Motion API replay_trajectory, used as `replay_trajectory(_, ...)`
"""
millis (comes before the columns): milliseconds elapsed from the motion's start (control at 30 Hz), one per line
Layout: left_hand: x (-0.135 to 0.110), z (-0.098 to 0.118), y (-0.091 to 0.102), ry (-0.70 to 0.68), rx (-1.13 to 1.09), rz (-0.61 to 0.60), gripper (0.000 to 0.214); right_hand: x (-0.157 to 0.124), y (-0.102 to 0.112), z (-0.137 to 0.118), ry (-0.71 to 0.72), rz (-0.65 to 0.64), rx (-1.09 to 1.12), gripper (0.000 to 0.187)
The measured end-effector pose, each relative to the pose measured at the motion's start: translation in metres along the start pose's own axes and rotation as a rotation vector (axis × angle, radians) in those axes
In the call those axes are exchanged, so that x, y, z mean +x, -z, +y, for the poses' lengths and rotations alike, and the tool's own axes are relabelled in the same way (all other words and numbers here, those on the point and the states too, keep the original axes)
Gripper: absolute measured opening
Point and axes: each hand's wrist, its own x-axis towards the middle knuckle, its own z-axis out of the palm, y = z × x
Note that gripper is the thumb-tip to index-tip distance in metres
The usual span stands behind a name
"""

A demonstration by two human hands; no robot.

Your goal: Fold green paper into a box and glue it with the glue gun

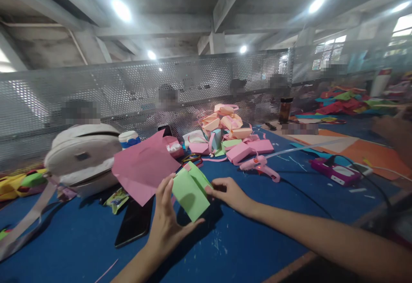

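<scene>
A small box folded from light green paper (192, 195) is held up just above the blue tabletop. My left hand (165, 214) grips it from the left, with the thumb under its lower edge and the fingers along its side. A pink paper piece (187, 167) shows on its top edge. On the right side of the box my right hand (230, 195) pinches at another pink paper piece (203, 194) with thumb and forefinger. Right behind that hand lies a pink hot glue gun (261, 168), its red light lit.
Finished pink and peach paper boxes (225, 124) are piled at the back. To the left are a pink paper sheet (146, 163), a black phone (135, 221) and a white backpack (84, 156). A purple power bank (334, 171) with a cable lies right. Another person's hand (394, 128) shows far right.
</scene>
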Motion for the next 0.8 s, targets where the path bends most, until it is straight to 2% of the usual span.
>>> replay_trajectory(100,-0.002,0.002,-0.001,0.062,-0.045,-0.038,0.117,0.003,0.003,0.001,0.035,0.045,-0.047,0.045)
replay_trajectory(167,0.0,0.004,0.001,0.116,-0.063,-0.035,0.111,0.005,0.007,0.0,0.051,0.072,-0.101,0.037)
replay_trajectory(267,0.013,0.006,0.012,0.152,-0.027,0.012,0.088,0.006,0.012,-0.005,0.059,0.047,-0.163,0.027)
replay_trajectory(367,0.042,0.007,0.026,0.119,-0.002,0.02,0.059,0.006,0.014,-0.009,0.064,-0.002,-0.211,0.019)
replay_trajectory(400,0.053,0.007,0.029,0.066,-0.019,-0.04,0.052,0.005,0.014,-0.011,0.065,-0.015,-0.223,0.018)
replay_trajectory(500,0.082,0.008,0.03,-0.109,0.006,-0.405,0.058,0.004,0.013,-0.014,0.069,-0.041,-0.245,0.016)
replay_trajectory(567,0.094,0.009,0.023,-0.126,-0.002,-0.597,0.053,0.003,0.012,-0.015,0.077,-0.051,-0.261,0.014)
replay_trajectory(600,0.097,0.01,0.018,-0.1,-0.013,-0.666,0.042,0.003,0.013,-0.015,0.085,-0.057,-0.282,0.012)
replay_trajectory(667,0.101,0.009,0.009,-0.004,-0.063,-0.753,0.02,0.003,0.013,-0.014,0.099,-0.075,-0.338,0.01)
replay_trajectory(700,0.102,0.008,0.005,0.04,-0.095,-0.782,0.015,0.003,0.013,-0.014,0.103,-0.082,-0.358,0.01)
replay_trajectory(800,0.102,0.004,-0.001,0.182,-0.222,-0.808,0.017,0.005,0.013,-0.013,0.109,-0.103,-0.408,0.01)
